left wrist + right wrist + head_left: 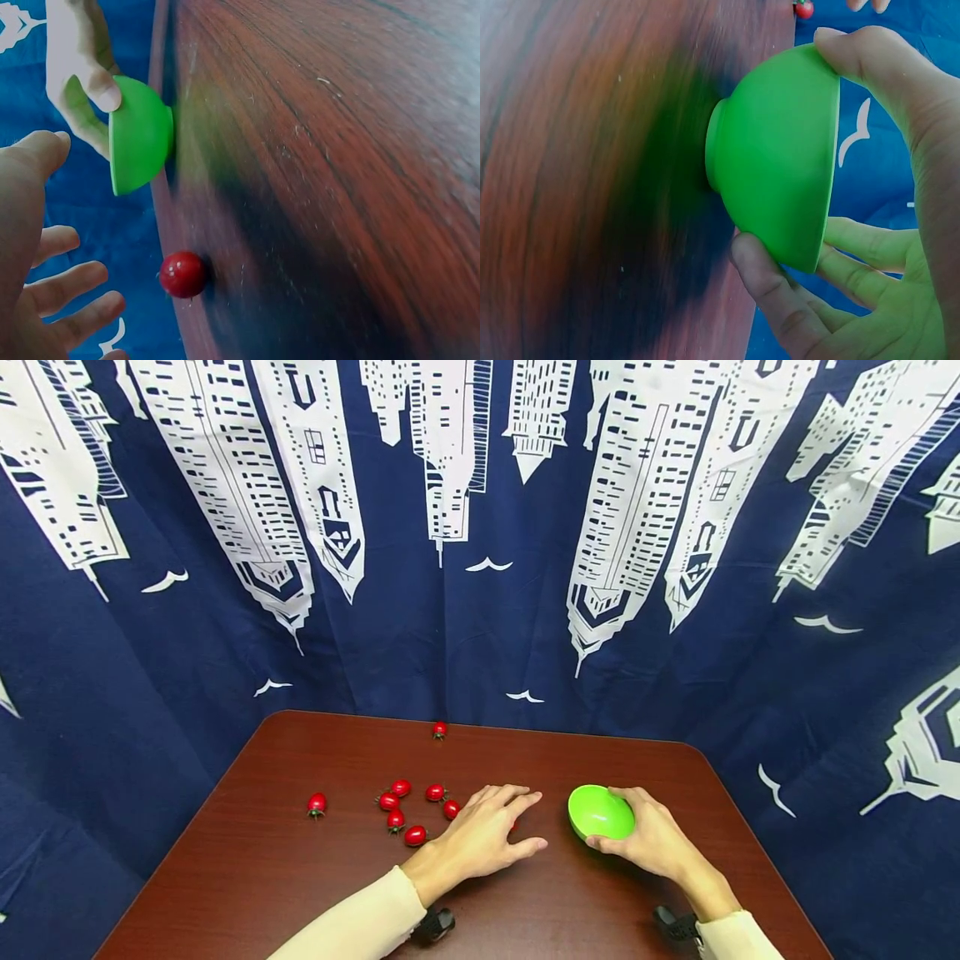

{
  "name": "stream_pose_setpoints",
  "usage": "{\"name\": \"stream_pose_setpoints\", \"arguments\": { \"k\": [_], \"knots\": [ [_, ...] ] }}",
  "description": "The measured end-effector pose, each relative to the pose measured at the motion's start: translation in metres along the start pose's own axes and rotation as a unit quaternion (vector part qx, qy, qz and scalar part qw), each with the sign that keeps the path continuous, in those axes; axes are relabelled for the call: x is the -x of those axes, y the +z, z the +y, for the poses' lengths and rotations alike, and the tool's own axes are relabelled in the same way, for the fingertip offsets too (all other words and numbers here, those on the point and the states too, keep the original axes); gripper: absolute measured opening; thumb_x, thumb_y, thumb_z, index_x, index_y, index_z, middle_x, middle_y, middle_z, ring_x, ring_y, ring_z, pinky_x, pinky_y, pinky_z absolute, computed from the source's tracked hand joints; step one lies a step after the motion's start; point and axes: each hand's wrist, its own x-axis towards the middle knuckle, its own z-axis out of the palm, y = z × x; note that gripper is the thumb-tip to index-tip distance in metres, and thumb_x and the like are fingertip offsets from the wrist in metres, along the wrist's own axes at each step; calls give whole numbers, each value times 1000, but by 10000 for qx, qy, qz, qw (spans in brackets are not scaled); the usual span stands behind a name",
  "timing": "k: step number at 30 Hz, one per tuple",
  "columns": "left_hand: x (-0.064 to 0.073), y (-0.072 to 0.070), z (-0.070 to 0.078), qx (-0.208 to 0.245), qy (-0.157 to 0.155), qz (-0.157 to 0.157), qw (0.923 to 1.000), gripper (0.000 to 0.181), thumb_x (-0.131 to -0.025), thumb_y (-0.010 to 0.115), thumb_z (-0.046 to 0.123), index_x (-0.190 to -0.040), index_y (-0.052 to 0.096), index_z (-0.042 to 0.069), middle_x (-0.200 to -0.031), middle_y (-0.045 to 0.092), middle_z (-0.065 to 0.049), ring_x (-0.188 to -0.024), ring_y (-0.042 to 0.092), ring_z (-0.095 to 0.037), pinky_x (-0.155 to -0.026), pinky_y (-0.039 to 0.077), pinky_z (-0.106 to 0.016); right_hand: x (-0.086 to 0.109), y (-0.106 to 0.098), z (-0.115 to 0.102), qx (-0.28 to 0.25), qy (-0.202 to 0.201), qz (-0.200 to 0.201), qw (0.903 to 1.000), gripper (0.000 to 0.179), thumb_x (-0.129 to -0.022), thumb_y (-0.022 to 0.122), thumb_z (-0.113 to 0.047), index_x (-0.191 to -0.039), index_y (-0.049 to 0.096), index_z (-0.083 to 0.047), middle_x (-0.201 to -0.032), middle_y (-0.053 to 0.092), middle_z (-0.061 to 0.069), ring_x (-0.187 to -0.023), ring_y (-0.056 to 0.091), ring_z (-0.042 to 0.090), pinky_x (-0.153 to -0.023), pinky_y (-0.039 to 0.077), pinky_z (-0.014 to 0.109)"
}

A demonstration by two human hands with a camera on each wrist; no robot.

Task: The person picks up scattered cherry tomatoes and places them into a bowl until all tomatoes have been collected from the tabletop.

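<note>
My right hand (660, 839) grips a small bright green bowl (598, 812) by its rim, thumb on the near side and fingers round the far side. In the right wrist view the footed base of the bowl (780, 157) is right at the tabletop. My left hand (486, 833) is held out over the table to the left of the bowl, fingers spread and relaxed, nothing in them. A cherry tomato (182, 274) lies on the table close by the left fingers; in the head view that hand mostly hides it.
Several red cherry tomatoes, among them one tomato (416, 836), lie grouped left of my left hand. A single tomato (317, 804) sits farther left, another tomato (439, 729) near the back edge. The brown wooden table (300, 893) ends at a blue patterned curtain (465, 635).
</note>
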Motion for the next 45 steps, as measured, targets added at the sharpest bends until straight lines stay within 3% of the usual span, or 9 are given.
{"name": "stream_pose_setpoints", "arguments": {
  "k": [9, 14, 20, 26, 45],
  "knots": [
    [-13, 11, 4, -38, 163, -259, 9995, 68, -111, 74, 61, -167, 64, 24, -163, 70, 0, -149, 68, -24, -131, 54, -50, -1, 4, -15, -68, -144, -148, 9998, 107, -77, 107, -61, -154, 67, 1, -146, 75, 19, -118, 78, 28, -94, 66, 42],
    [-14, 14, 4, -49, 249, -427, 9988, 62, -112, 73, 58, -163, 68, 24, -163, 70, 2, -149, 68, -22, -133, 52, -51, -1, 8, -23, -185, -257, -326, 9990, 106, -77, 107, -60, -155, 66, 0, -145, 75, 17, -116, 77, 24, -91, 66, 37],
    [-5, 13, -2, -142, 358, -489, 9981, 57, -113, 72, 56, -158, 73, 21, -162, 71, 3, -148, 68, -21, -134, 50, -58, -1, 14, -32, -262, -420, -441, 9978, 105, -77, 106, -61, -155, 67, -3, -143, 76, 11, -115, 76, 19, -90, 65, 32],
    [6, 6, -6, -255, 513, -425, 9975, 56, -113, 73, 55, -156, 74, 20, -160, 73, 4, -147, 68, -20, -134, 50, -58, -1, 17, -40, -432, -651, -480, 9958, 102, -76, 107, -60, -155, 69, -7, -140, 77, 6, -111, 74, 14, -88, 64, 29],
    [43, -12, -15, -255, 580, -384, 9973, 54, -113, 75, 53, -155, 76, 18, -158, 74, 2, -152, 67, -18, -134, 50, -61, -3, 29, -57, -534, -1161, -808, 9885, 101, -78, 105, -62, -157, 67, -10, -141, 75, -2, -118, 75, 18, -95, 66, 33]
  ]
}}
